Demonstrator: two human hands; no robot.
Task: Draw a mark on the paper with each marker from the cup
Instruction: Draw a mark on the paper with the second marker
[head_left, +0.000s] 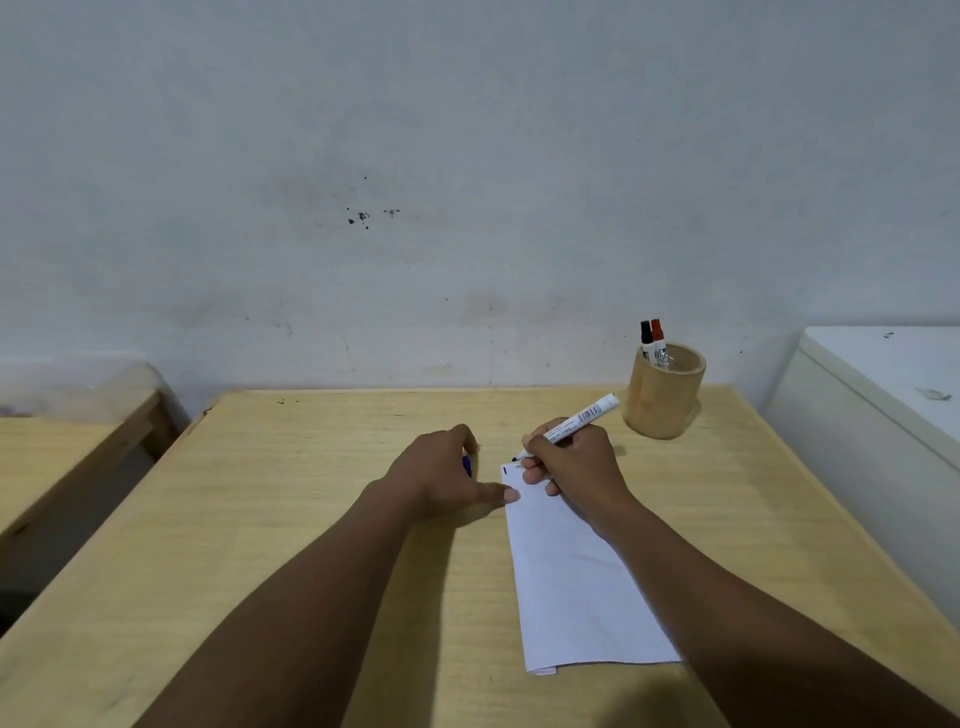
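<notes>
White paper (576, 582) lies on the wooden table (291, 519); right hand (576, 467) pinches an uncapped marker (571, 425) at its top corner. Left hand (441, 475), thumb on the paper's edge, encloses a blue cap (468, 464). Two markers stand in the wooden cup (662, 397).

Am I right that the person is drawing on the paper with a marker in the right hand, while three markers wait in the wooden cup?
Not quite: the head view shows two markers in the wooden cup, one black-capped, one red-capped. The rest holds: the right hand holds a marker at the paper.
</notes>
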